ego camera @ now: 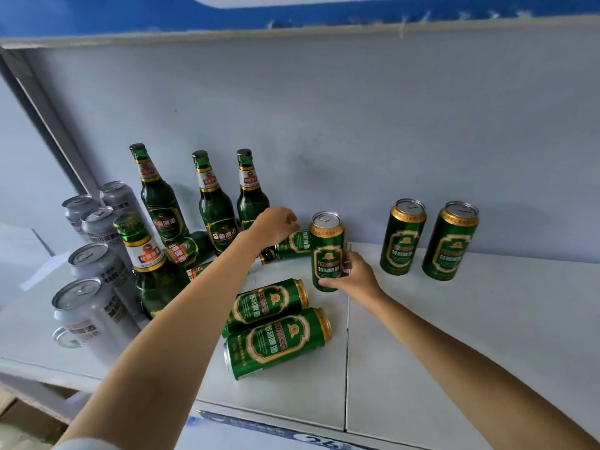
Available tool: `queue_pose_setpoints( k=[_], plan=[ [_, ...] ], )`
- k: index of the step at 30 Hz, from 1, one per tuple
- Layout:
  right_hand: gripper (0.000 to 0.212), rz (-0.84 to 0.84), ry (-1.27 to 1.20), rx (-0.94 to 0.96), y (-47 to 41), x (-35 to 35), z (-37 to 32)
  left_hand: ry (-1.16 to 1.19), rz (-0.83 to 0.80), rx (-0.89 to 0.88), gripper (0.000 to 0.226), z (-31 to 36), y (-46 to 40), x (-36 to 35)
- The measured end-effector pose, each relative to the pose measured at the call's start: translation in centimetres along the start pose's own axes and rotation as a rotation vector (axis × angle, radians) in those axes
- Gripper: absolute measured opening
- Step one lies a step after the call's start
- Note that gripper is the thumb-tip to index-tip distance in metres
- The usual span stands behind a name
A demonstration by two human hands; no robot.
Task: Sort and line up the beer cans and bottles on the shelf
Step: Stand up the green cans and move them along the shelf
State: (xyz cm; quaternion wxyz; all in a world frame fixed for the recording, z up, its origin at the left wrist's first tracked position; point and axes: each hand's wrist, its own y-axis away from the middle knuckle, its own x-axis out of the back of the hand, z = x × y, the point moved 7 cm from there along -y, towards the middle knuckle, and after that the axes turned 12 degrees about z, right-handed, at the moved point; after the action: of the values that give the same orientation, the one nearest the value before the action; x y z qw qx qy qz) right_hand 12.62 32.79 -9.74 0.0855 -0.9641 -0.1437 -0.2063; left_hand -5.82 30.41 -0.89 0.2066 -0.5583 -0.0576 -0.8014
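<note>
Two hands out over shelf [454, 336]. Right hand [352, 279] wrapped round lower part of upright green can [327, 251], thumb across front near base, fingers behind; can standing on shelf, roughly mid-frame, top facing up. Left hand [276, 224] further back, fingers loosely curled, above lying can [292, 245] at back wall; contact or grip not clear, cannot tell.

Right of held can, well apart: two more green cans upright side by side near wall, inner one [402, 237] and outer one [450, 241]. In front of held can, under left forearm: two green cans on their sides, touching, rear one [271, 302] and front one [277, 342], tops toward right.

Left of hands: green bottles. Three upright along wall, left [156, 193], middle [212, 203], right [250, 190]; a fourth [143, 254] upright nearer camera. At least two bottles lying [181, 250] between them, partly hidden by forearm.

Far left: grey cans [94, 264] bunched in a rough column front to back, mostly upright; one small grey can [66, 337] on its side at front. Blue board [292, 14] above wall. Price strip [324, 444] on shelf edge, text blurred.
</note>
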Motion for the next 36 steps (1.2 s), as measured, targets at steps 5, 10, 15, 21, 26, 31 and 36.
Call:
queue_pose_setpoints(
  k=[5, 10, 15, 21, 26, 31, 36],
  plan=[
    [0.069, 0.042, 0.008, -0.052, 2.8, 3.1, 1.8, -0.038, -0.164, -0.089, 0.066, 2.2, -1.7, -4.1],
    [0.066, 0.106, -0.029, -0.114, 5.4, 6.3, 2.9, -0.239, -0.218, -0.229, 0.084, 4.2, -3.1, -7.7],
    [0.069, 0.191, -0.061, -0.172, 7.4, 9.4, 4.2, -0.279, -0.116, -0.281, 0.077, 4.4, -4.0, -8.7],
    [0.067, 0.288, -0.054, -0.221, 9.6, 13.3, 5.9, -0.272, -0.101, -0.285, 0.065, 5.4, -2.4, -8.7],
    [0.069, 0.299, -0.017, -0.210, 10.3, 17.1, 6.9, -0.102, 0.043, -0.191, 0.059, 6.5, -0.9, -5.7],
    [0.071, 0.267, 0.022, -0.185, 9.3, 20.3, 6.8, 0.460, 0.224, 0.018, 0.071, 8.1, 2.1, -2.0],
    [0.074, 0.233, 0.085, -0.166, 7.1, 21.4, 6.8, 0.874, 0.179, 0.088, 0.053, 11.0, 5.7, -3.1]
  ],
)
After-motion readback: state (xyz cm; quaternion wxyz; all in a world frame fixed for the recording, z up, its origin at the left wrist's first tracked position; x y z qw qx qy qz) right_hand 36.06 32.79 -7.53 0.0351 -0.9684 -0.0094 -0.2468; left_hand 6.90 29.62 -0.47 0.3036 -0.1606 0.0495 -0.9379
